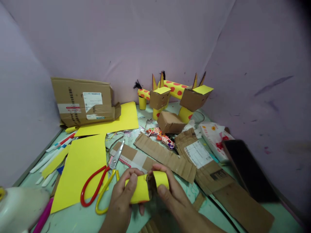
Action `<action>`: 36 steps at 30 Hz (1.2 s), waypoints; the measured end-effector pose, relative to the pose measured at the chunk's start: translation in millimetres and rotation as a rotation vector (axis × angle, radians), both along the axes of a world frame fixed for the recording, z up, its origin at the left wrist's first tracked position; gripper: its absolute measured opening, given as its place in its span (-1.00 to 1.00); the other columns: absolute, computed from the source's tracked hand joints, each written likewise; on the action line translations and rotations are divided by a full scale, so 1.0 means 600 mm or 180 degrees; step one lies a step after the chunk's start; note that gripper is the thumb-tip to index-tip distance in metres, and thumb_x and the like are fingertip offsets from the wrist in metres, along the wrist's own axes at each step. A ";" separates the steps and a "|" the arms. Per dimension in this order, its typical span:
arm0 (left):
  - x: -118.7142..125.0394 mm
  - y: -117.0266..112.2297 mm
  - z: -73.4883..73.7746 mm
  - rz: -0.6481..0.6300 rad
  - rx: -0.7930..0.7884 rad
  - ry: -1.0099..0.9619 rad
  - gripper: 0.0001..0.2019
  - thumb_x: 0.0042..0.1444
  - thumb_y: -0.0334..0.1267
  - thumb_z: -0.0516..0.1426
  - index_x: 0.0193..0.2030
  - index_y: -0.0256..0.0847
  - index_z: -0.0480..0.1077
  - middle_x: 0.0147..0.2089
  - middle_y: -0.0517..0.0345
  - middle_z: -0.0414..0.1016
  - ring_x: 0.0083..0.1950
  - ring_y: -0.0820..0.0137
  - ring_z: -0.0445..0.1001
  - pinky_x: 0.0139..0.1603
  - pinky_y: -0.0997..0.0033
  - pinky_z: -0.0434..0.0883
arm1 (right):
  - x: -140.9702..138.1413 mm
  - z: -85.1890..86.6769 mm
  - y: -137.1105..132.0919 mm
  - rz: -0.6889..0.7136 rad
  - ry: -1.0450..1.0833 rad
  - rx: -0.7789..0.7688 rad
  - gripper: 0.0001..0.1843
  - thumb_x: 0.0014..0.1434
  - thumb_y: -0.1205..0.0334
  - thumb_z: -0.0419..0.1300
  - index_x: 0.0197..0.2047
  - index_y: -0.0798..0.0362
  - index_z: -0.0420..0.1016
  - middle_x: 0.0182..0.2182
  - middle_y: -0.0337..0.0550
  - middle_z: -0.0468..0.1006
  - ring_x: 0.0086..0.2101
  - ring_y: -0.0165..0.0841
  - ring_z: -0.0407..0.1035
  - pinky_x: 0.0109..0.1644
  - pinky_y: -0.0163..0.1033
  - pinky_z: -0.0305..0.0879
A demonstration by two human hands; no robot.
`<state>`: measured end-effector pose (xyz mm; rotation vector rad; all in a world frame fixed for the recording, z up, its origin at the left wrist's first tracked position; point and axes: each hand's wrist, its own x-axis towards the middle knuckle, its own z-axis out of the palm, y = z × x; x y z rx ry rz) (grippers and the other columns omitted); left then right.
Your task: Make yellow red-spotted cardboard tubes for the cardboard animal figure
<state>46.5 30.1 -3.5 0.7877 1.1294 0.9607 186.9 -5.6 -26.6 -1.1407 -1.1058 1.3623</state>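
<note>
Above the pale-green worktop (70,222), toward its near edge, the left hand (122,194) curls fingers around a yellow cardboard tube (141,191); the right hand (173,194) pinches a shorter yellow piece (160,179). Squeezing hard may crush both.

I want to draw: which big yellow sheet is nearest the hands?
The front sheet, partly under the scissors, nearest the left hand; the back sheet lies by the cardboard box.

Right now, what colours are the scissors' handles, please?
One red handle, one yellow handle; best in head view.
</note>
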 end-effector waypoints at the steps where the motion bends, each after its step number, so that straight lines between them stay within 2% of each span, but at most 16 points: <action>1: -0.003 0.006 0.000 0.0072 -0.0104 -0.0156 -0.66 -0.09 0.03 0.22 -0.33 -0.21 0.38 -0.51 0.23 0.37 -0.63 0.49 0.28 -0.78 0.58 0.23 | 0.002 0.004 0.005 -0.0126 0.0419 -0.0134 -0.48 0.15 -0.16 0.07 0.09 -0.06 0.20 -0.12 -0.08 0.42 -0.18 -0.26 0.33 -0.07 -0.11 0.22; 5: -0.013 0.023 -0.004 0.0201 -0.0594 -0.0523 -0.74 -0.05 -0.10 0.21 -0.29 -0.24 0.38 -0.59 0.22 0.39 -0.70 0.47 0.29 -0.81 0.58 0.20 | 0.011 0.016 0.026 -0.0471 0.1951 -0.0466 -0.53 0.03 -0.14 0.22 -0.11 0.01 0.42 -0.24 -0.14 0.48 -0.39 -0.37 0.35 -0.30 -0.23 0.30; 8: -0.014 0.027 -0.007 0.0129 -0.0847 -0.0635 -0.81 0.02 -0.17 0.16 -0.31 -0.26 0.38 -0.63 0.21 0.39 -0.75 0.47 0.28 -0.84 0.60 0.17 | 0.014 0.020 0.032 -0.0552 0.2353 -0.0810 -0.51 -0.02 -0.10 0.27 -0.16 0.13 0.50 -0.26 -0.10 0.49 -0.42 -0.39 0.35 -0.36 -0.27 0.31; 12: -0.011 0.025 -0.008 0.0034 -0.0919 -0.0642 -0.83 0.10 -0.20 0.09 -0.32 -0.28 0.39 -0.65 0.18 0.39 -0.76 0.47 0.27 -0.84 0.60 0.18 | 0.008 0.020 0.029 -0.0492 0.2583 -0.1085 -0.51 -0.03 -0.04 0.30 -0.14 0.16 0.51 -0.39 -0.13 0.50 -0.44 -0.36 0.38 -0.37 -0.27 0.32; 16: -0.009 0.024 -0.006 0.0022 -0.0866 -0.0635 -0.84 0.12 -0.24 0.06 -0.33 -0.29 0.39 -0.63 0.15 0.41 -0.74 0.46 0.29 -0.84 0.58 0.20 | 0.002 0.018 0.031 -0.0386 0.2806 -0.1253 -0.59 0.06 0.01 0.24 -0.15 0.18 0.48 -0.42 -0.11 0.52 -0.47 -0.36 0.40 -0.41 -0.30 0.33; 20: -0.007 0.024 -0.004 0.0046 -0.0865 -0.0584 -0.86 0.11 -0.24 0.07 -0.30 -0.26 0.37 -0.57 0.11 0.45 -0.72 0.44 0.31 -0.82 0.55 0.22 | 0.002 0.020 0.036 -0.0387 0.3004 -0.1516 -0.59 0.28 0.04 -0.05 -0.18 0.20 0.45 -0.45 -0.06 0.52 -0.51 -0.37 0.40 -0.46 -0.31 0.34; 23: -0.006 0.021 -0.006 0.0069 -0.0829 -0.0602 -0.86 0.08 -0.22 0.11 -0.28 -0.25 0.37 -0.53 0.12 0.47 -0.71 0.42 0.33 -0.79 0.52 0.24 | 0.001 0.023 0.037 -0.0383 0.3078 -0.1680 -0.51 0.33 0.06 -0.21 -0.18 0.21 0.43 -0.45 -0.03 0.52 -0.53 -0.38 0.40 -0.48 -0.31 0.34; 30: -0.010 0.019 -0.008 0.0030 -0.0684 -0.0720 -0.79 0.05 -0.18 0.13 -0.25 -0.30 0.39 -0.49 0.07 0.48 -0.66 0.37 0.37 -0.75 0.46 0.28 | 0.001 0.025 0.036 -0.0366 0.3133 -0.1704 -0.50 0.34 0.07 -0.23 -0.18 0.23 0.42 -0.48 -0.05 0.51 -0.54 -0.37 0.41 -0.47 -0.30 0.36; 36: -0.009 0.022 -0.005 -0.0048 -0.0557 -0.0764 -0.77 0.04 -0.23 0.14 -0.21 -0.34 0.43 -0.44 0.02 0.51 -0.59 0.35 0.41 -0.70 0.46 0.31 | 0.002 0.021 0.037 -0.0381 0.3160 -0.1657 -0.51 0.34 0.06 -0.22 -0.18 0.21 0.42 -0.45 -0.02 0.54 -0.54 -0.36 0.42 -0.44 -0.28 0.36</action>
